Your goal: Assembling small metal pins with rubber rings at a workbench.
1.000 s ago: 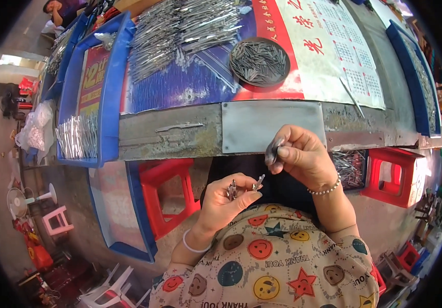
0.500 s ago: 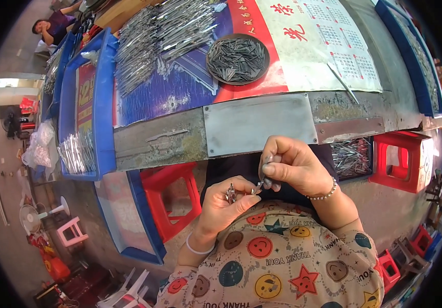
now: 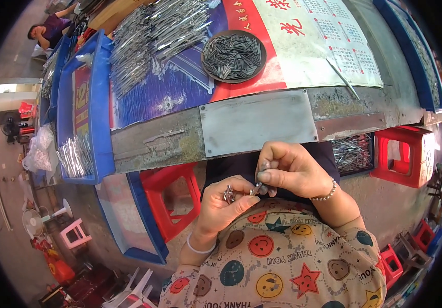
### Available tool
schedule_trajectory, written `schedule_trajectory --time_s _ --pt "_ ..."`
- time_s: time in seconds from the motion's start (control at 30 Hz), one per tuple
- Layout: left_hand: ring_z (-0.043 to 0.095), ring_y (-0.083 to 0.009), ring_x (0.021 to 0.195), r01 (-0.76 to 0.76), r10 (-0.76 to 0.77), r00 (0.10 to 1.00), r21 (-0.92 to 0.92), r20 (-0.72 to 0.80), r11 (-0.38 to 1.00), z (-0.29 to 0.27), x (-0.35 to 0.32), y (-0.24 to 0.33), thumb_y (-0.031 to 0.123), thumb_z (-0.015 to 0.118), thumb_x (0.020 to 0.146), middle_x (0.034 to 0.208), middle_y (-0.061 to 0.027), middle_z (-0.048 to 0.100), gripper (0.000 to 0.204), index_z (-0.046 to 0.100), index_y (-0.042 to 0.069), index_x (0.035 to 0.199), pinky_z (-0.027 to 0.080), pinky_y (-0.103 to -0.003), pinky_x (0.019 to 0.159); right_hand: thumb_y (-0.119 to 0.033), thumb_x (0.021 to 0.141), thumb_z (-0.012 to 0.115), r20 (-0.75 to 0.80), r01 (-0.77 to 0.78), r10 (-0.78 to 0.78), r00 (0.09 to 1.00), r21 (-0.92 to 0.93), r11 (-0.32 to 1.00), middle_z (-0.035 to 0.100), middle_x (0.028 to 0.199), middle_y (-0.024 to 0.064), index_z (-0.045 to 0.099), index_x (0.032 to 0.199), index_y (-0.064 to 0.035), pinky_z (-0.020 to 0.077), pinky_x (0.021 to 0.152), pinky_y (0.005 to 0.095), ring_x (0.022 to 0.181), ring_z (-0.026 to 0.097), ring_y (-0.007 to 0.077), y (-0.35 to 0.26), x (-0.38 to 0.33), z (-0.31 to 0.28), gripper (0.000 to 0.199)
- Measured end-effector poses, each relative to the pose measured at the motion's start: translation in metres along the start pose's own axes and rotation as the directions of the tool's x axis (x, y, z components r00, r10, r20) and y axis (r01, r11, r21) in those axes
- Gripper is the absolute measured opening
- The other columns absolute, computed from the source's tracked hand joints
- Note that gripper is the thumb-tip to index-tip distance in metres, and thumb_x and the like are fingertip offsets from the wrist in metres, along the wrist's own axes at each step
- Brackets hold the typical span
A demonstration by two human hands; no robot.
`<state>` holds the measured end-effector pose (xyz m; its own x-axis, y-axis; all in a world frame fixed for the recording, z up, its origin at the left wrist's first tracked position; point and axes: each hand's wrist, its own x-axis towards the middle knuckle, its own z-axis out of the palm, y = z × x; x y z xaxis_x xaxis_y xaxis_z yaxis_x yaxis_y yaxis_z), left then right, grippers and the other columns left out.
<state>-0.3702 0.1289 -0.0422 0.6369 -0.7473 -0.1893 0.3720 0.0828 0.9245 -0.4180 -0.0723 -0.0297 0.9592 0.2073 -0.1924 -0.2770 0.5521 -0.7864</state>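
Note:
Close in front of my body, below the table's front edge, both hands meet fingertip to fingertip. My left hand (image 3: 229,205) is closed around several small shiny metal parts (image 3: 228,194) that poke out between the fingers. At its thumb tip another small metal piece (image 3: 255,190) shows. My right hand (image 3: 287,169) pinches at the end of that piece with thumb and forefinger; what else it may hold is too small to make out. On the table beyond stands a round dish (image 3: 233,56) of short dark metal pins. Left of it lie many long thin silvery metal parts (image 3: 162,38).
A bare metal plate (image 3: 257,123) is screwed to the table edge. A thin metal rod (image 3: 342,78) lies on the calendar sheet (image 3: 328,46). Blue trays (image 3: 105,102) flank the table. Red stools (image 3: 172,203) stand below, and a person (image 3: 51,31) sits far left.
My right fingers have come down slightly toward the left thumb tip. The left hand keeps its grip on the metal parts. The whole view has shifted a little.

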Motion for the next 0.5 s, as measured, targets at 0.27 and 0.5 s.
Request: schedule_trajectory --time_s 0.27,0.5 --pt "0.042 -0.0023 0.061 -0.026 0.024 0.999 0.053 0.041 0.998 -0.0036 0.0032 0.0018 0.001 0.068 0.084 0.077 -0.0011 0.055 0.008 0.064 -0.002 0.090 0.030 -0.019 0.053 -0.013 0.090 0.062 -0.117 0.079 -0.065 0.991 0.116 0.990 0.057 0.074 0.0082 0.047 0.087 -0.0031 0.0433 0.050 0.0213 0.058 0.053 0.0104 0.0033 0.0008 0.0023 0.018" --pt "0.042 -0.0024 0.061 -0.036 0.035 0.999 0.049 0.035 0.998 -0.0078 0.0020 0.0017 0.002 0.068 0.084 0.078 -0.0015 0.056 0.008 0.065 -0.002 0.089 0.031 -0.019 0.053 -0.012 0.090 0.062 -0.114 0.059 -0.052 0.992 0.059 0.996 0.057 0.075 0.0079 0.048 0.087 -0.0027 0.0428 0.050 0.0209 0.057 0.052 0.0096 0.0038 0.0034 0.0057 0.017"
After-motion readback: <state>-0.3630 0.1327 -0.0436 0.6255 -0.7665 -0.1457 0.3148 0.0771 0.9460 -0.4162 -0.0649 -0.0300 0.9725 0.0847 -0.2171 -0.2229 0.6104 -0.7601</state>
